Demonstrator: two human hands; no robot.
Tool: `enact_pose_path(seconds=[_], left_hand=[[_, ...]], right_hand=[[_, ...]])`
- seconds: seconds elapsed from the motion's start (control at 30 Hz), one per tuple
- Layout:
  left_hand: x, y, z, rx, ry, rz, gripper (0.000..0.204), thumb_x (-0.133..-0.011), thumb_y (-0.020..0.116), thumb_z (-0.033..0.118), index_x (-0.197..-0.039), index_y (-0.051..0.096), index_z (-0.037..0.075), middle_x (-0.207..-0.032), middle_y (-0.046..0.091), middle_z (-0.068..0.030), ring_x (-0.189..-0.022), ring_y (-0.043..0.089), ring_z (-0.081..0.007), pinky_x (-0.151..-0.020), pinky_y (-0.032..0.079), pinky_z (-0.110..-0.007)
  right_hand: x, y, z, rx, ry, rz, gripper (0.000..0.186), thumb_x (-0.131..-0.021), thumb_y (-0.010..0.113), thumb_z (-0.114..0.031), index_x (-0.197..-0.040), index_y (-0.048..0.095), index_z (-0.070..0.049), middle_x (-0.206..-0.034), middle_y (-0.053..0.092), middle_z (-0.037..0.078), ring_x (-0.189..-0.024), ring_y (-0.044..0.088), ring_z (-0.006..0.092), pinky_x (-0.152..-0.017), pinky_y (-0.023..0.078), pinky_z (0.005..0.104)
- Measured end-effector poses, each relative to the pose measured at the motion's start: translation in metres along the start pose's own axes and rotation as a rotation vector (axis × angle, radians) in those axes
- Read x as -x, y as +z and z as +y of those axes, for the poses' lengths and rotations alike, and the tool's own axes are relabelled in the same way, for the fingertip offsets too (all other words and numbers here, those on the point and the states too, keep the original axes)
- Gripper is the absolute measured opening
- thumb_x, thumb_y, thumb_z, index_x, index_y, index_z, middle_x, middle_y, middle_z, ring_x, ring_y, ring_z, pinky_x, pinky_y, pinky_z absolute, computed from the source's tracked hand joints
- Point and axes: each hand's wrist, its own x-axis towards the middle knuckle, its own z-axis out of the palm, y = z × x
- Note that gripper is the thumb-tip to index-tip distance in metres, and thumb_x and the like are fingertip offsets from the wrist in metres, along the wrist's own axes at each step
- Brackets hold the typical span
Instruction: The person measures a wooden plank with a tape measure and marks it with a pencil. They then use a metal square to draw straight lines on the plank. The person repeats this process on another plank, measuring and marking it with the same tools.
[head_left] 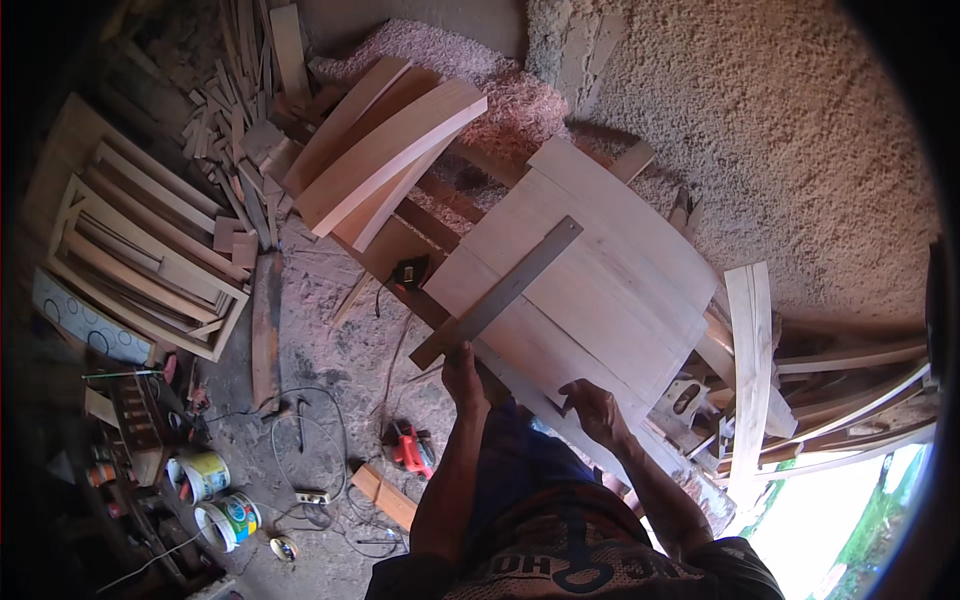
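A large try square (515,285) lies slantwise over a pale wooden panel (610,290) made of joined boards. My left hand (463,380) is closed on the square at its wooden stock (440,341), by the panel's near left edge. The metal blade runs away from me to the upper right, across the boards. Over the near edge of the panel is my right hand (597,411), its fingers curled together. Anything small between those fingers is too unclear to make out. A small black tool (410,272) rests left of the panel.
Curved wooden pieces (400,150) are stacked beyond the panel, near pink shavings (515,105). Wooden frames (150,265) stand at left. A red power tool (410,448), cables and two buckets (228,520) are on the floor. More boards (750,370) lean at right.
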Motion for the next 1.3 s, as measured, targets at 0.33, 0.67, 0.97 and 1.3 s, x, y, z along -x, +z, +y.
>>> enact_pose_path(seconds=[0.33, 0.67, 0.97, 1.3], left_hand=[[-0.009, 0.024, 0.002, 0.059, -0.054, 0.041, 0.045, -0.098, 0.070, 0.027, -0.130, 0.058, -0.002, -0.117, 0.067, -0.0086, -0.104, 0.063, -0.0200, -0.091, 0.050, -0.034], [-0.008, 0.025, -0.001, 0.095, -0.165, 0.090, 0.043, -0.096, 0.073, 0.022, -0.127, 0.060, -0.003, -0.119, 0.067, -0.0085, -0.103, 0.063, -0.0176, -0.089, 0.051, -0.032], [-0.001, 0.027, -0.005, 0.115, -0.199, 0.171, 0.045, -0.094, 0.073, 0.020, -0.128, 0.059, -0.005, -0.120, 0.067, -0.0106, -0.106, 0.064, -0.0195, -0.093, 0.051, -0.033], [-0.004, 0.023, 0.007, -0.097, -0.243, 0.131, 0.046, -0.099, 0.066, 0.029, -0.129, 0.058, -0.005, -0.119, 0.067, -0.0125, -0.106, 0.064, -0.0218, -0.093, 0.051, -0.036]], right_hand=[[-0.045, 0.008, -0.026, 0.040, 0.167, -0.011, 0.047, -0.112, 0.039, -0.037, -0.113, 0.066, 0.002, -0.081, 0.071, 0.013, -0.080, 0.069, 0.0223, -0.077, 0.053, 0.0360], [-0.093, 0.001, -0.028, -0.489, 0.262, 0.093, 0.096, -0.099, 0.021, -0.078, -0.103, 0.069, 0.006, -0.088, 0.070, 0.018, -0.070, 0.065, 0.0212, -0.070, 0.055, 0.0328], [-0.156, -0.017, 0.005, -0.518, 0.224, 0.230, 0.104, -0.097, 0.012, -0.081, -0.093, 0.072, 0.004, -0.064, 0.063, 0.009, -0.052, 0.056, 0.0158, -0.057, 0.046, 0.0302], [-0.150, -0.017, 0.005, -0.179, 0.039, 0.113, 0.087, -0.104, 0.028, -0.069, -0.092, 0.072, 0.005, -0.068, 0.067, 0.011, -0.061, 0.066, 0.0184, -0.061, 0.052, 0.0320]])
